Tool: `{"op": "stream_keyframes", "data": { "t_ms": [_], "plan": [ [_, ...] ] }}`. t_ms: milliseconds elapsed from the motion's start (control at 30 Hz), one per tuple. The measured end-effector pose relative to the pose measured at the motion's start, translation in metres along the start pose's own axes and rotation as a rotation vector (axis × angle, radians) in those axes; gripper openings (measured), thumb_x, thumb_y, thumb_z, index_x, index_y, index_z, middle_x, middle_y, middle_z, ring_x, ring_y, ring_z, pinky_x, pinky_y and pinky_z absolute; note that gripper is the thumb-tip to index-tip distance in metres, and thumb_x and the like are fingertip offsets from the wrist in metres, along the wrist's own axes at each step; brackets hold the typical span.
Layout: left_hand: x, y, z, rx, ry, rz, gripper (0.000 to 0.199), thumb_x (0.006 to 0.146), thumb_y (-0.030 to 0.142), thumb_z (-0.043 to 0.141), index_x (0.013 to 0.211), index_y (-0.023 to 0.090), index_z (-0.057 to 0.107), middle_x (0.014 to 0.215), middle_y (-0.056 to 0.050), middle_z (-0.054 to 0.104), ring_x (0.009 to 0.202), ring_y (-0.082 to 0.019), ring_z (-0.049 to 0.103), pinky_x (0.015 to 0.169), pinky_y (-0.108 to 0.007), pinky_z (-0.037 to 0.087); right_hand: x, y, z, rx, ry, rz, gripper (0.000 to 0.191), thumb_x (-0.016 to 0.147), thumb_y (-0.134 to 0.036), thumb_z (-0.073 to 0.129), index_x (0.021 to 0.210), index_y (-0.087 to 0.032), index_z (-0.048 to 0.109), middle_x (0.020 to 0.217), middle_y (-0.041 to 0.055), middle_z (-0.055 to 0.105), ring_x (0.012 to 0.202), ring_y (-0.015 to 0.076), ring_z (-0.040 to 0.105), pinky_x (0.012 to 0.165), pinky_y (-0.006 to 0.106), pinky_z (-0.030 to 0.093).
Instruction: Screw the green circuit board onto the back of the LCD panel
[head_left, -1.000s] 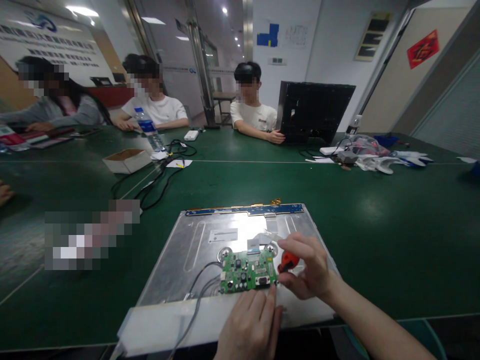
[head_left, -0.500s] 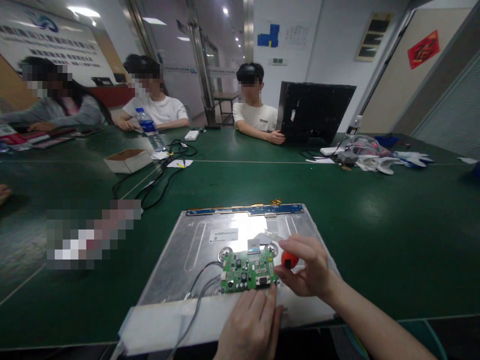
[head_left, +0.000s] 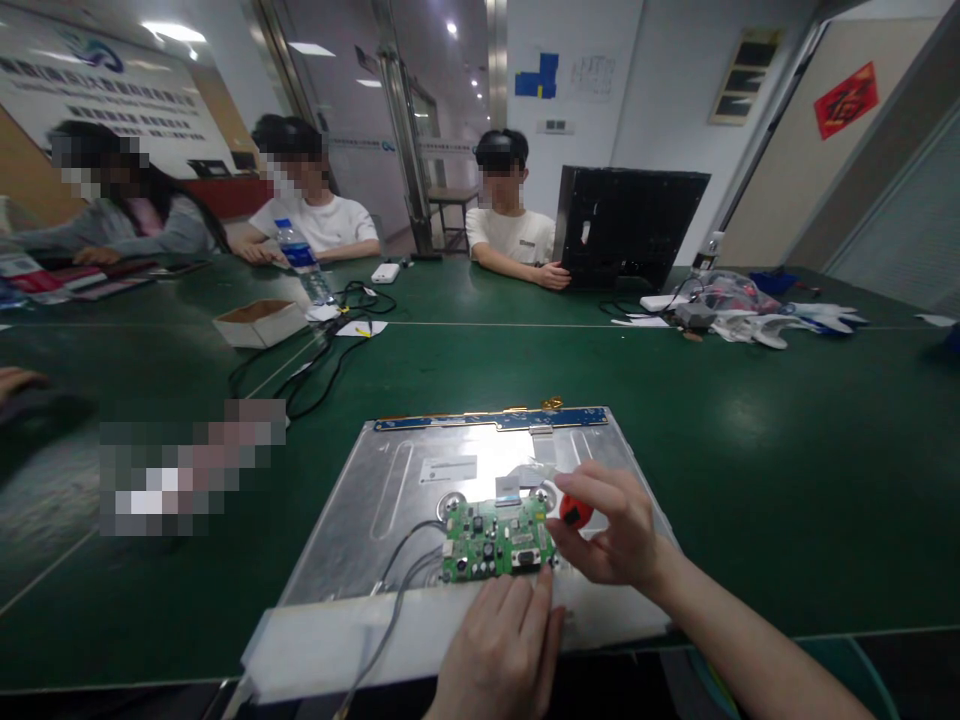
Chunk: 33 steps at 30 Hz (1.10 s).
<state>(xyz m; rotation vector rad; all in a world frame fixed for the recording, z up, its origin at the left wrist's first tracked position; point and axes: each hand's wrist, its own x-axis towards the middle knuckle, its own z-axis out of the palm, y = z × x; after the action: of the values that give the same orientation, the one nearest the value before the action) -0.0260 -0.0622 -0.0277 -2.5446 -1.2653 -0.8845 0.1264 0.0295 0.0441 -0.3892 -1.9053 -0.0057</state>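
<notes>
A flat display panel [head_left: 352, 530] lies metal side up before me, with a green circuit board [head_left: 499, 535] on it. Grey cables run from the board's left side. My left hand [head_left: 499, 640] lies at the board's lower edge, fingers stretched out and the tips touching it near the lower right corner. By the board's right side, my right hand [head_left: 619, 525] grips a red-handled screwdriver [head_left: 576, 511] between thumb and fingers; its shaft is hidden. A narrow blue circuit strip [head_left: 487, 421] spans the panel's far edge. White film [head_left: 337, 640] covers its near edge.
Beyond the panel are black cables [head_left: 330, 375], a small open box [head_left: 259, 322] and a water bottle [head_left: 300, 258]. A black monitor [head_left: 634, 225] stands at the back right beside gloves [head_left: 765, 328] and plastic bags. Three people sit across the green table [head_left: 810, 450]; another person's hand [head_left: 21, 382] shows at left.
The screwdriver handle has tilted slightly and shifted a little in my right fingers. My left hand stays on the board's edge. The other person's hand at the left edge has come further into view.
</notes>
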Motion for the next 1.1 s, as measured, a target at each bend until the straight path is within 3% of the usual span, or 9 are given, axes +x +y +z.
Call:
{"op": "stream_keyframes", "data": {
  "t_ms": [133, 300, 533, 767, 1100],
  "plan": [
    [-0.0009, 0.0003, 0.0012, -0.003, 0.002, -0.01, 0.025, 0.097, 0.018, 0.039, 0.109, 0.009, 0.058, 0.074, -0.007, 0.06, 0.063, -0.02, 0.059, 0.056, -0.032, 0.048, -0.0008, 0.0007, -0.0013, 0.031, -0.039, -0.001, 0.037, 0.086, -0.021, 0.051, 0.123, -0.018, 0.047, 0.072, -0.0008, 0.059, 0.055, 0.0128, 0.053, 0.047, 0.025, 0.041],
    [-0.0002, 0.0004, 0.0003, -0.005, -0.017, -0.012, 0.026, 0.097, 0.017, 0.038, 0.11, 0.008, 0.058, 0.073, -0.007, 0.06, 0.062, -0.02, 0.059, 0.054, -0.031, 0.048, -0.002, 0.0001, -0.0041, 0.118, -0.076, 0.032, 0.047, 0.081, -0.014, 0.042, 0.128, -0.015, 0.045, 0.083, 0.0059, 0.062, 0.071, 0.0176, 0.061, 0.055, 0.029, 0.049],
    [0.0018, 0.0005, -0.0018, -0.001, -0.018, -0.006, 0.026, 0.097, 0.018, 0.037, 0.107, 0.009, 0.059, 0.073, -0.007, 0.06, 0.062, -0.02, 0.059, 0.054, -0.031, 0.048, -0.0005, -0.0009, -0.0022, 0.079, -0.01, 0.003, 0.051, 0.077, -0.01, 0.044, 0.128, -0.015, 0.043, 0.072, 0.0004, 0.057, 0.058, 0.0146, 0.055, 0.047, 0.025, 0.041],
    [0.0006, -0.0003, -0.0001, -0.011, -0.012, -0.005, 0.023, 0.096, 0.017, 0.04, 0.108, 0.01, 0.058, 0.074, -0.007, 0.06, 0.062, -0.02, 0.059, 0.055, -0.031, 0.048, 0.0007, 0.0004, -0.0013, 0.082, -0.018, -0.001, 0.046, 0.079, -0.01, 0.045, 0.124, -0.014, 0.044, 0.071, -0.0006, 0.056, 0.056, 0.0129, 0.053, 0.047, 0.024, 0.042],
    [0.0, 0.0004, 0.0015, 0.008, 0.009, -0.001, 0.025, 0.097, 0.017, 0.038, 0.11, 0.009, 0.058, 0.074, -0.007, 0.061, 0.062, -0.02, 0.059, 0.055, -0.031, 0.048, -0.0002, -0.0022, -0.0037, -0.056, 0.029, 0.03, 0.029, 0.087, -0.03, 0.06, 0.115, -0.021, 0.056, 0.086, 0.0022, 0.051, 0.061, 0.011, 0.052, 0.049, 0.023, 0.047]
  ]
}}
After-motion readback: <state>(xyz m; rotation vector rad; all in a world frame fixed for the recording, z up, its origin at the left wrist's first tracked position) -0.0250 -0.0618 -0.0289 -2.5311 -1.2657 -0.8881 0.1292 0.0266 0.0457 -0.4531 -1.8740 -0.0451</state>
